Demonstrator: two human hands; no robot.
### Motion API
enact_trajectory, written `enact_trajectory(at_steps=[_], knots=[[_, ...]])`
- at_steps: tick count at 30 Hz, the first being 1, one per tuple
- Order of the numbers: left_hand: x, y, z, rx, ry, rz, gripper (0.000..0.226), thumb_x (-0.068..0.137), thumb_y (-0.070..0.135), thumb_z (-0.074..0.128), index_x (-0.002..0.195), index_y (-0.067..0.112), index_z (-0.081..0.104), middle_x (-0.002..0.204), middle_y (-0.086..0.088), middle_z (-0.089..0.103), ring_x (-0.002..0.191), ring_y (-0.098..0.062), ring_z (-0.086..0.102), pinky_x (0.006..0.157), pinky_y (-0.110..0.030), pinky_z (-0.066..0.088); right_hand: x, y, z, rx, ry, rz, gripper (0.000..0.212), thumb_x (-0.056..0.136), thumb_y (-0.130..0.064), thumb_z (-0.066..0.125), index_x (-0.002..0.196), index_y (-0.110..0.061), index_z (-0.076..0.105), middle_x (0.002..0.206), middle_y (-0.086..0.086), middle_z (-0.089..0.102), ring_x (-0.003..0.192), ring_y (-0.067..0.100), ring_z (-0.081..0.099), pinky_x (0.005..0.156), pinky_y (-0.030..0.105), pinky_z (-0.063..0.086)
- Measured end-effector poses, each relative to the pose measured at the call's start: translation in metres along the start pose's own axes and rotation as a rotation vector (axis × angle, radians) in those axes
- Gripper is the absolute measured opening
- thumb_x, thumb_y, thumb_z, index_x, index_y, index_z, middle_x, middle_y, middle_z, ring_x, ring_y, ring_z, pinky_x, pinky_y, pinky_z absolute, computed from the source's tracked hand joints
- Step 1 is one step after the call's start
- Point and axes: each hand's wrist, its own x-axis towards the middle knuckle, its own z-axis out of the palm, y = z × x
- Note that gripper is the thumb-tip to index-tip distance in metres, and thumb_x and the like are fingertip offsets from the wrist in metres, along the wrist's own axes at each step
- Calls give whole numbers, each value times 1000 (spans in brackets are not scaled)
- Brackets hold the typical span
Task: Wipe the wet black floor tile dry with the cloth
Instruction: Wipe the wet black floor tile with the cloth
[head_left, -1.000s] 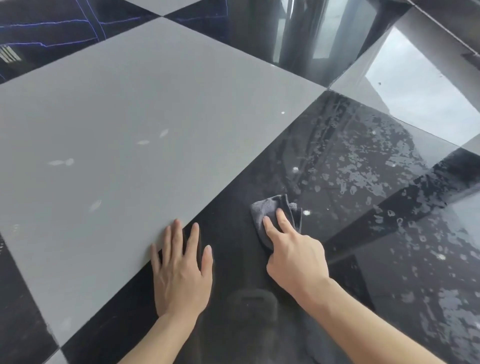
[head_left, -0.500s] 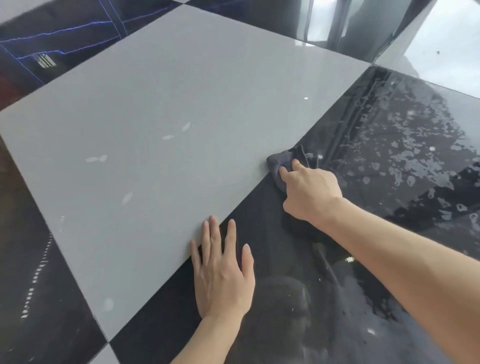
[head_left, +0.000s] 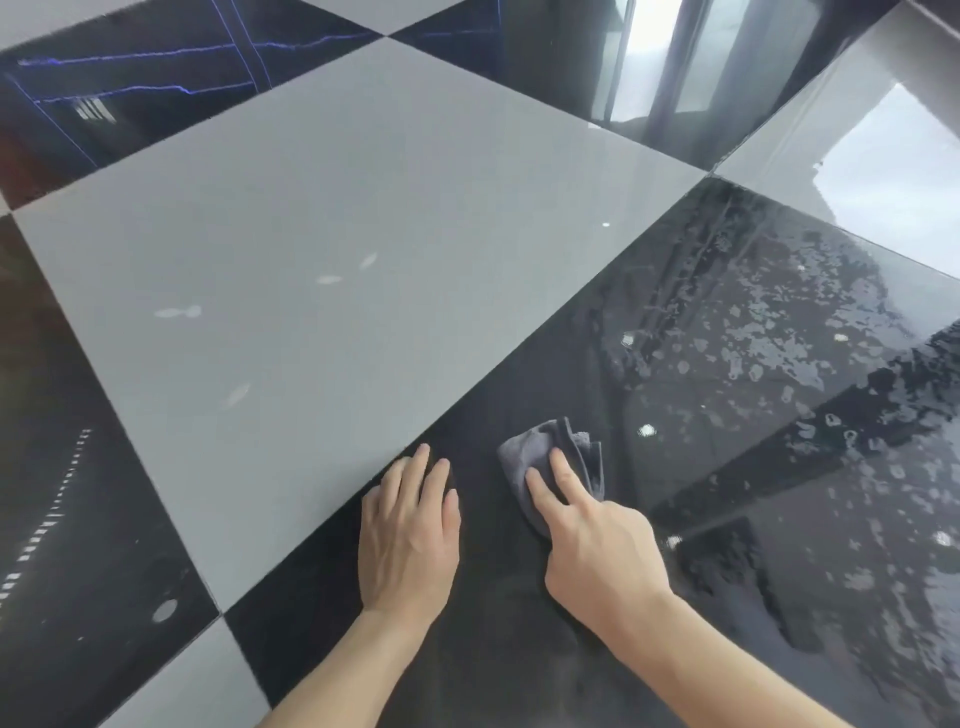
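The glossy black floor tile (head_left: 727, 415) fills the right and lower middle of the view. Water blotches cover its far and right parts; the strip near me looks dull and smeared. A small crumpled grey cloth (head_left: 540, 457) lies on the tile near its left edge. My right hand (head_left: 597, 545) presses on the cloth with two fingers stretched over it and the rest curled around its near side. My left hand (head_left: 410, 535) rests flat on the black tile beside the cloth, fingertips at the seam with the grey tile.
A large grey tile (head_left: 337, 260) lies to the left with a few pale smudges. More black tiles (head_left: 78, 493) and grey tiles (head_left: 857, 130) surround it in a checker pattern. Bright reflections of a window show at the far right.
My right hand has dragged the cloth back toward me from the seam with the grey tile. My left hand stays flat on the floor. The view has shifted.
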Motion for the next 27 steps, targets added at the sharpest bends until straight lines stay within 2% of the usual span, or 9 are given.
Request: enact_trajectory(at_steps=[3,6,10,13,15,17,20,24,27], knots=[[-20,-7,-15,-32,-52,31,43,68,-10,71,107,7,66,107,-8,67,87,-28,64,69,-39,53,-24,-12,6,31,-56,5,77,82,-16,45,148,-26,8,158,-3,-6,82,23,60,59,28,32],[-26,-17,-36,-168,-93,-68,43,80,-12,58,118,8,61,97,-5,68,77,-25,64,67,-36,53,-39,-20,10,30,-91,-2,76,82,-16,45,148,-25,8,157,-1,-7,88,25,62,60,29,32],[-43,-29,-57,-169,-58,-24,47,86,-8,47,125,15,56,110,-1,60,87,-24,61,74,-35,50,-50,-25,10,-16,-82,-8,76,83,-17,45,148,-25,8,158,-2,-4,89,24,62,59,28,33],[-62,-40,-61,-129,-69,-66,58,80,-12,45,128,19,53,135,1,44,112,-22,49,94,-28,39,-54,-28,12,-74,-81,-4,76,82,-16,43,149,-25,8,158,-2,-2,92,23,62,56,28,32],[-70,-48,-59,-51,-115,-56,55,86,-1,44,136,22,44,149,1,32,131,-17,35,106,-28,28,-55,-29,14,-94,-86,4,77,82,-15,42,149,-25,7,158,-1,-3,92,23,62,55,28,31],[-70,-57,-54,18,-141,-68,48,94,16,41,141,23,36,154,1,24,138,-14,25,110,-28,22,-53,-30,15,-98,-87,7,77,82,-15,42,150,-25,5,158,0,-5,90,23,62,56,28,31],[-58,-62,-46,63,-135,-186,45,92,22,48,137,18,46,149,-5,36,137,-20,32,109,-36,28,-44,-20,20,-97,-81,2,79,83,-16,42,149,-28,1,158,-3,-11,88,22,60,58,28,32],[-48,-68,-37,92,-93,-190,38,75,9,71,113,7,67,124,-13,61,115,-29,57,91,-45,49,-16,0,7,-117,-18,27,78,82,-18,42,148,-33,4,158,-7,-7,88,21,63,61,25,35],[-51,-75,-30,114,-48,-156,35,78,4,66,113,7,67,124,-13,61,114,-30,58,89,-46,51,9,6,-4,-106,29,49,76,81,-19,44,148,-34,11,158,-9,1,90,22,64,59,26,36]])
